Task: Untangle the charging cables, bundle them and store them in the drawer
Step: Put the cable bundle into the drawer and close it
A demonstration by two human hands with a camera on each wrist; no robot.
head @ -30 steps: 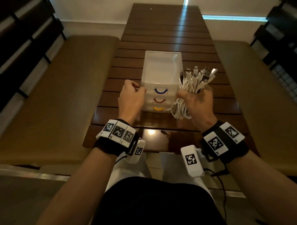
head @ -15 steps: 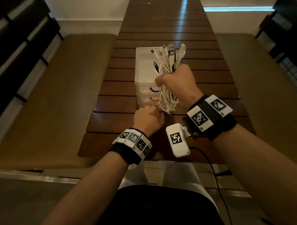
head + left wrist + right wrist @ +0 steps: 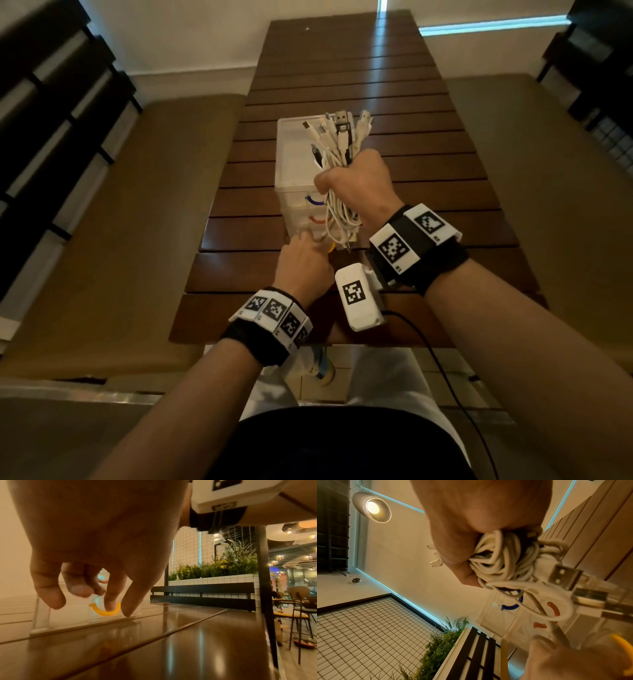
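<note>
A small clear drawer unit (image 3: pixel 294 161) stands on the wooden table, with blue (image 3: pixel 313 201), red (image 3: pixel 317 221) and yellow (image 3: pixel 331 247) handles stacked on its front. My right hand (image 3: pixel 356 185) grips a thick bundle of white charging cables (image 3: pixel 337 144) upright over the unit; plugs stick out above the fist and loops hang below. In the right wrist view the cables (image 3: pixel 501 555) fill the fist. My left hand (image 3: pixel 303 260) is at the bottom drawer. In the left wrist view one fingertip (image 3: pixel 109 604) is hooked inside the yellow handle (image 3: pixel 104 612), thumb beside it. All drawers look closed.
The slatted table (image 3: pixel 342 68) runs away from me, its near edge just behind my wrists. Padded benches (image 3: pixel 102 240) (image 3: pixel 548 205) flank it. A black wire (image 3: pixel 445 370) hangs from the right wrist camera.
My right hand carried the bundle from beside the unit to above its front. My left hand dropped from the top drawer to the yellow bottom handle and stays there.
</note>
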